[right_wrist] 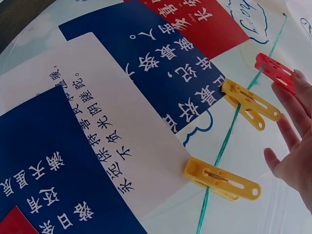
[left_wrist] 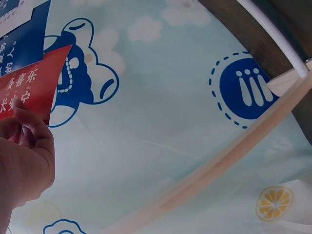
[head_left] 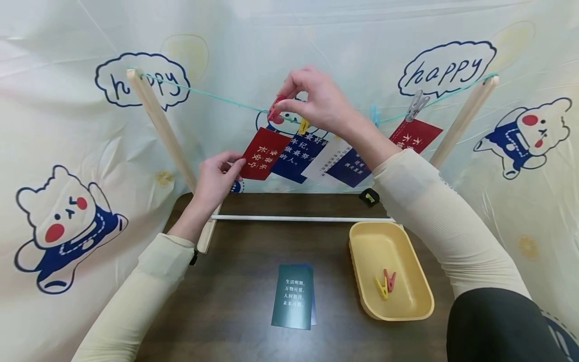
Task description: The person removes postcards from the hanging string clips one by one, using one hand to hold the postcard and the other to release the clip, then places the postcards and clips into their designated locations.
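Note:
My left hand [head_left: 216, 178] pinches the left edge of a red card [head_left: 266, 153] with white writing. Above that card, my right hand [head_left: 316, 98] holds a red clothespin [head_left: 274, 109] between thumb and fingers, at the green string [right_wrist: 226, 134]. In the right wrist view a small gap shows between this clothespin and the red card's corner. Yellow clothespins [right_wrist: 222, 178] sit on the string to the right, beside a dark blue card [head_left: 296, 156] and a white card [right_wrist: 107, 126]. Another blue card [head_left: 350, 166] hangs further right, its top partly hidden by my right arm.
Wooden posts [head_left: 158, 120] carry the string, with a white rod [head_left: 294, 218] low between them. A grey clothespin [head_left: 416, 105] holds another red card [head_left: 413, 136]. The yellow basket [head_left: 393, 236] contains two clothespins. Green card [head_left: 293, 296] overlaps another on the table [head_left: 217, 306].

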Demonstrator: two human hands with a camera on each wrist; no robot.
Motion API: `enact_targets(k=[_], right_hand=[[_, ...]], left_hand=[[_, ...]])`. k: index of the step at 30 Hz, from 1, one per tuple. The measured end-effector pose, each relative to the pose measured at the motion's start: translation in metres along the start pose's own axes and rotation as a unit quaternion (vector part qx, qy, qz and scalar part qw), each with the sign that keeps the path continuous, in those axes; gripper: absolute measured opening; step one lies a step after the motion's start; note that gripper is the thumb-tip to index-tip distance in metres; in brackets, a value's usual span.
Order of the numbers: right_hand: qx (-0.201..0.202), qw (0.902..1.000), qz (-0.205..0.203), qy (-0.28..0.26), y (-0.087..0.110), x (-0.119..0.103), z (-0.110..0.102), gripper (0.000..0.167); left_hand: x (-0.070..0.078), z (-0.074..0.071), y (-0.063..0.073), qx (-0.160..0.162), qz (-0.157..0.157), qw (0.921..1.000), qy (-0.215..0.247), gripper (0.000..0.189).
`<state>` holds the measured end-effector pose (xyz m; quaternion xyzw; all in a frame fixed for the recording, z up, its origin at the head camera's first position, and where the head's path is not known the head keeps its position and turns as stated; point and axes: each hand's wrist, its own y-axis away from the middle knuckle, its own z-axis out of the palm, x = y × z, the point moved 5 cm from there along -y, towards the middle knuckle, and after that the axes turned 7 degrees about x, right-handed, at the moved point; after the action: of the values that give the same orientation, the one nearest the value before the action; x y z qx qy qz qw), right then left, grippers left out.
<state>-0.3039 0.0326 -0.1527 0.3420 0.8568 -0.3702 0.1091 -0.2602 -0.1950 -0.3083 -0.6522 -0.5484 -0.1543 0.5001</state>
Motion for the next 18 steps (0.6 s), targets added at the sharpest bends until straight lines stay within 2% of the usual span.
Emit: enact_targets(k=[7,13,18], right_hand=[[0.028,0.9995,0.01,-0.005,0.001,0.0,-0.008,0.021],[0.046,0.9988,0.012,-0.005,0.009,0.001,-0.016,0.022],[0.056,0.9983,-0.009,-0.011,0.021,0.002,-0.022,0.022]], left_hand=[[-0.006,-0.002,0.006,0.004,-0.006,1.0,-0.006,0.023],[-0.014,-0.004,0.016,-0.01,-0.029,0.9995,0.003,0.024],[-0.023,-0.008,0.024,-0.021,-0.04,0.999,0.003,0.025]])
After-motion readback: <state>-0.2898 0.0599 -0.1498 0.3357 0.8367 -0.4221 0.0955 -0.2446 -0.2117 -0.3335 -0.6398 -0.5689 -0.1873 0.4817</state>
